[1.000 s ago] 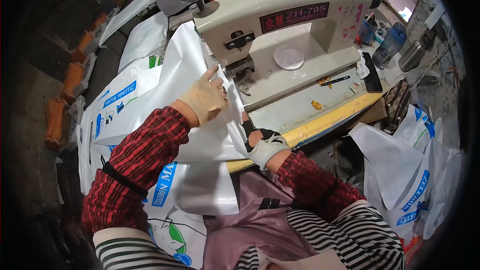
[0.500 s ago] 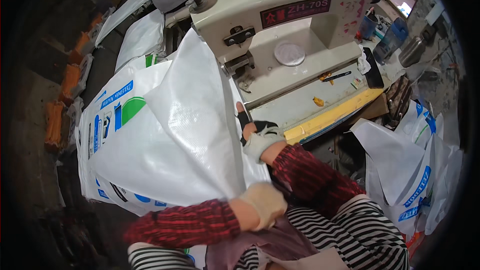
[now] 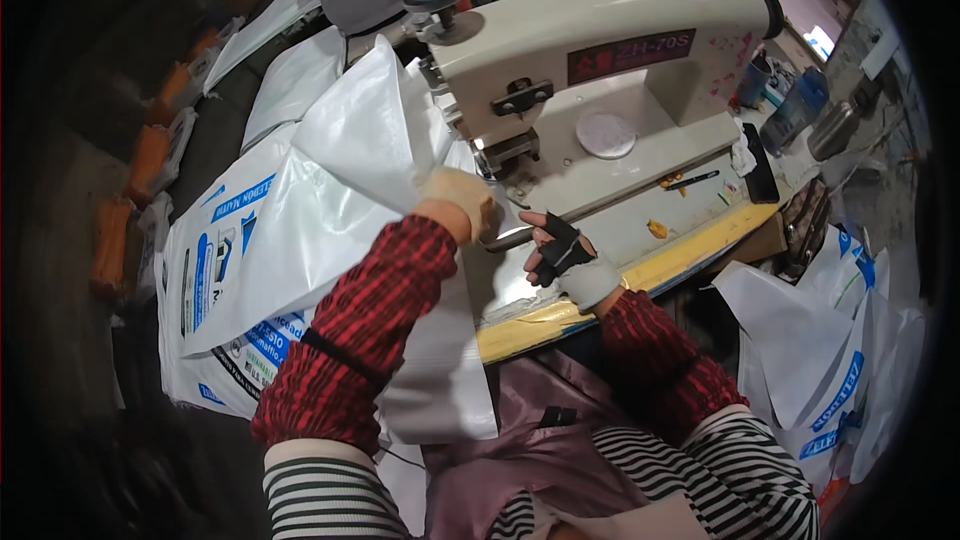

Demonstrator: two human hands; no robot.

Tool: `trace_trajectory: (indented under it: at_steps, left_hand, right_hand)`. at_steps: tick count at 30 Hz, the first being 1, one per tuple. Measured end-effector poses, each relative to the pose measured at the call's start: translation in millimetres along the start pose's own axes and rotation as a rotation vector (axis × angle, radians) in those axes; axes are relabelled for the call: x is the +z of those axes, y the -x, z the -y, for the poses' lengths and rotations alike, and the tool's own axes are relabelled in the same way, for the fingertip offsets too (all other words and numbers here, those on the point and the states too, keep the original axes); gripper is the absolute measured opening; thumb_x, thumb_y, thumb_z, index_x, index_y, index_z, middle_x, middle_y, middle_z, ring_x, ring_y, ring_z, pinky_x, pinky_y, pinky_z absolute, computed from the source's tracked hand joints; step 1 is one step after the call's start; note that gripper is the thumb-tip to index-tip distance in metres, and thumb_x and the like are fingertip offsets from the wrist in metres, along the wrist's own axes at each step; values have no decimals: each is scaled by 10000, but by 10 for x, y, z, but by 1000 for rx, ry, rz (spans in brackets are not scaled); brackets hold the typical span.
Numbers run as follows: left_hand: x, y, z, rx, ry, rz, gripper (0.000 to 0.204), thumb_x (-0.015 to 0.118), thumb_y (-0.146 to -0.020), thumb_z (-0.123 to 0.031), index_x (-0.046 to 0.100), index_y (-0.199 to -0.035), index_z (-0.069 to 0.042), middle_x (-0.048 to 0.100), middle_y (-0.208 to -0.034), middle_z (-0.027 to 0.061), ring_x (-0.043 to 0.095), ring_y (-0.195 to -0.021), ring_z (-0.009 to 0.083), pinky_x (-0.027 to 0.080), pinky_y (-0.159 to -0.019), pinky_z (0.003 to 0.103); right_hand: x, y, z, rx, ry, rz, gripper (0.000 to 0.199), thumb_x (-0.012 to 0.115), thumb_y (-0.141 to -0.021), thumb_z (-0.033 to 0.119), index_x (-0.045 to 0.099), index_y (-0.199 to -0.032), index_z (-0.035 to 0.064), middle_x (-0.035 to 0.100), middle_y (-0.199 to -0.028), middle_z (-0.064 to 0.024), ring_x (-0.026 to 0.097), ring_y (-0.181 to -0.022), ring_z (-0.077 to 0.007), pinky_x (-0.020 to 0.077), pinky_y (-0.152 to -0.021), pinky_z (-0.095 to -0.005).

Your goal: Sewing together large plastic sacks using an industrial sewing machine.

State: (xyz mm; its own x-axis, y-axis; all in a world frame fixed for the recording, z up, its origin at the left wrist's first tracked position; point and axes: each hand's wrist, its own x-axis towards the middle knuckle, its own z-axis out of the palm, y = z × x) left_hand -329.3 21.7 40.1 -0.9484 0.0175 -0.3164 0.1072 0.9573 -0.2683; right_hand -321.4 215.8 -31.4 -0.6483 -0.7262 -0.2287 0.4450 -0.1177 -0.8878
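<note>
My left hand [image 3: 458, 204], in a pale glove, is closed at the edge of a white woven sack [image 3: 330, 200], just in front of the needle area of a cream industrial sewing machine [image 3: 590, 30]. Its fingertips are hidden behind the glove. Blue and green print shows on the sack, which drapes from the machine bed down over the table's front edge. A little to the right, my right hand [image 3: 562, 258] hovers over the machine table with fingers loosely bent and apart, holding nothing. It wears a black half-finger glove with a pale wrist wrap.
A yellow strip [image 3: 640, 275] edges the table in front. On the table lie a round white disc [image 3: 606, 135], a black pen [image 3: 692, 180] and a dark phone [image 3: 760, 162]. More white sacks [image 3: 800, 350] are heaped at right; orange bundles [image 3: 115, 240] line the far left.
My left hand has gone from low near my lap up to the machine. My right hand has come off the sack and moved right. The sack's upper part has folded over, and the view has shifted.
</note>
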Motion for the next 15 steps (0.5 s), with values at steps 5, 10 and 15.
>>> trace_trajectory:
  at_steps: [5,10,15]
  left_hand:
    - [-384,358,576,-32,-89,30,187,618,-664,-286,655,-725,-114,638,-766,91,607,-771,269,395,-815,424]
    - [-941,1426,702,92,-19,-532,146,643,-581,-209,626,-696,-122,586,-850,26,527,-929,212,301,-979,430]
    - [-1139,2382,661,-28,135,-972,225,604,-612,-156,602,-829,-98,561,-912,77,526,-898,267,376,-887,399]
  right_hand:
    - [71,26,25,28,90,-49,365,506,-893,195,459,-1242,101,527,-670,-5,527,-571,-101,453,-528,-231]
    - [311,-114,423,-526,594,-86,329,490,-836,62,489,-1161,11,525,-767,16,495,-684,-77,411,-615,-204]
    - [1366,-92,1492,-1346,1131,72,465,685,-720,206,518,-1124,47,553,-986,-120,533,-912,-256,421,-797,-333]
